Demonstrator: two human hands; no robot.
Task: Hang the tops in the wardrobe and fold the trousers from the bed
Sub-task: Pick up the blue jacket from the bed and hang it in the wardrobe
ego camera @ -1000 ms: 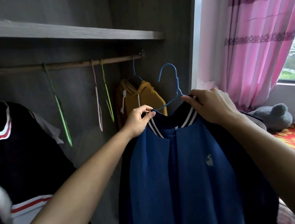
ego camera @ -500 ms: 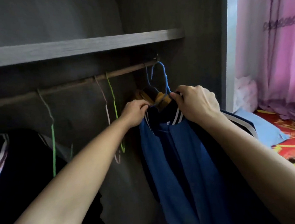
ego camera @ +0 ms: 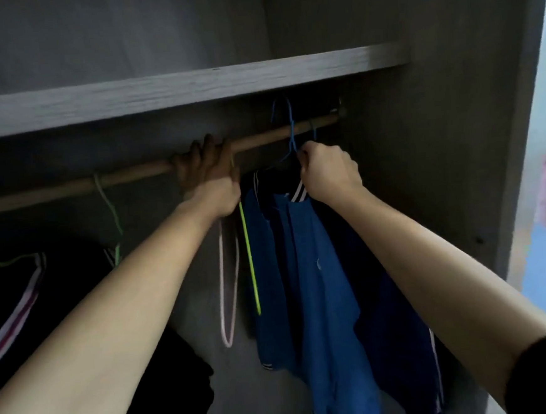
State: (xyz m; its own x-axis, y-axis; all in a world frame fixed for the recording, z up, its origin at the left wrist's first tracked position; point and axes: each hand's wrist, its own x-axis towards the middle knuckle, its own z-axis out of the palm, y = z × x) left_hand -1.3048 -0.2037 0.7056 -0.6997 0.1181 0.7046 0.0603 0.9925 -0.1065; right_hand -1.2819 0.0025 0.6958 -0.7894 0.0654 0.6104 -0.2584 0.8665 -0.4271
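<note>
**Blue jacket at the wardrobe rail**

The blue jacket (ego camera: pixel 312 262) hangs on a blue hanger (ego camera: pixel 288 133) whose hook rises above the wooden rail (ego camera: pixel 132 175), at the rail's right end inside the wardrobe (ego camera: pixel 422 129). The right hand (ego camera: pixel 329 171) is closed around the hanger's neck at the striped collar. The left hand (ego camera: pixel 212 175) grips the rail, beside a green hanger (ego camera: pixel 249 257) and a pink hanger (ego camera: pixel 229 292). Further left hangs a black top (ego camera: pixel 27 291). A shelf (ego camera: pixel 174 90) spans above.
</note>
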